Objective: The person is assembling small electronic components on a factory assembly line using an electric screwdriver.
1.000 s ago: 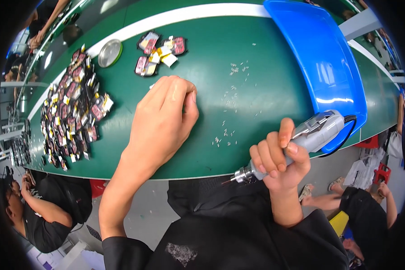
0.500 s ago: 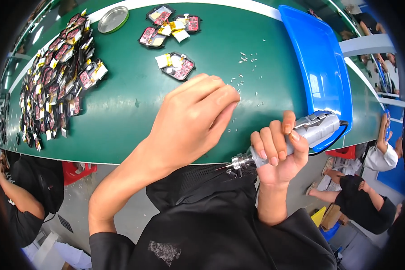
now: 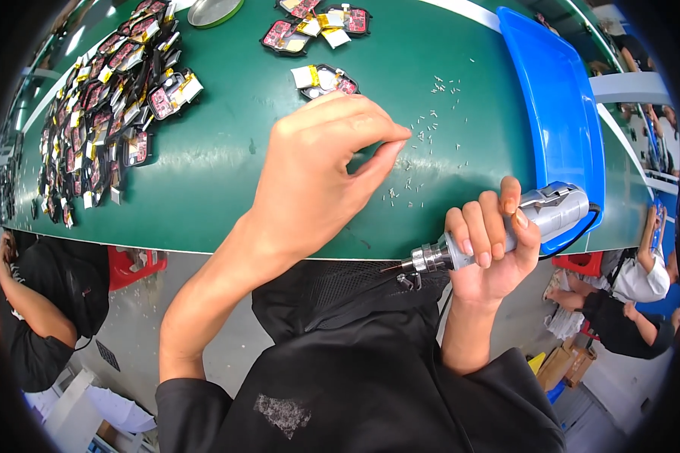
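My left hand [image 3: 313, 170] is over the green table with thumb and forefinger tips pressed together. Whatever sits in that pinch is too small to make out. Small silvery screws [image 3: 421, 136] lie scattered just beyond and right of the fingertips. Partly behind the knuckles is an opened black device casing [image 3: 338, 81] with a red circuit board and a white, yellow-taped battery. My right hand [image 3: 489, 245] is wrapped around a grey electric screwdriver [image 3: 555, 208], its thin bit pointing left at the table's near edge.
A big heap of similar opened casings [image 3: 91, 128] covers the table's left side. Several more casings [image 3: 287, 34] sit at the back, near a round metal dish [image 3: 213, 9]. A blue tray [image 3: 563, 106] stands on the right. Other people sit at both sides.
The view has shifted, so the table items appear higher and further right. My left hand's thumb and forefinger now form a visible loop, tips meeting. The right hand keeps its grip on the screwdriver.
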A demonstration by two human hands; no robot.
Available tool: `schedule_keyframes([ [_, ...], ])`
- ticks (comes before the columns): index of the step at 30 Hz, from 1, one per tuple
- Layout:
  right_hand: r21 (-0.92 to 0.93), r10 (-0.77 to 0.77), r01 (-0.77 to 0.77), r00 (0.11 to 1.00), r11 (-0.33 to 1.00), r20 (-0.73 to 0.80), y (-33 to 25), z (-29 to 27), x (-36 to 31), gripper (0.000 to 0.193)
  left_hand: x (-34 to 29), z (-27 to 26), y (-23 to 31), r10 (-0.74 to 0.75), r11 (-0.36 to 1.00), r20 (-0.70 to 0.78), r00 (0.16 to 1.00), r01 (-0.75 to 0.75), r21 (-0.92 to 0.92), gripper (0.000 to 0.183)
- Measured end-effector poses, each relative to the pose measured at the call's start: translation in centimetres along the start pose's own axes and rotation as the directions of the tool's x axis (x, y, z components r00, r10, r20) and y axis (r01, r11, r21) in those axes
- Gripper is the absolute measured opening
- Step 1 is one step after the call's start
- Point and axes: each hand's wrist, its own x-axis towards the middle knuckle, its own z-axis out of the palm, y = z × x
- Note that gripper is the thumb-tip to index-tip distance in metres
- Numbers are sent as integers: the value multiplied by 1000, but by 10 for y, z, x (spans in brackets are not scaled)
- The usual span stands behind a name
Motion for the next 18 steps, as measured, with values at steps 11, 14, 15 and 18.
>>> schedule_keyframes([
  [11,208,-180,175,984,962,3,-8,55,20,10,-61,-16,40,-463,559,206,862,465,-687,19],
  [14,203,-213,196,975,959,68,-1,61,28,11,-69,-8,39,-434,466,143,890,357,-810,21],
  [15,193,-212,196,975,961,65,2,62,29,12,-69,-8,42,-458,428,168,873,383,-819,24],
  [18,168,-190,178,980,970,57,6,62,29,12,-71,-6,42,-436,369,205,876,381,-848,24],
])
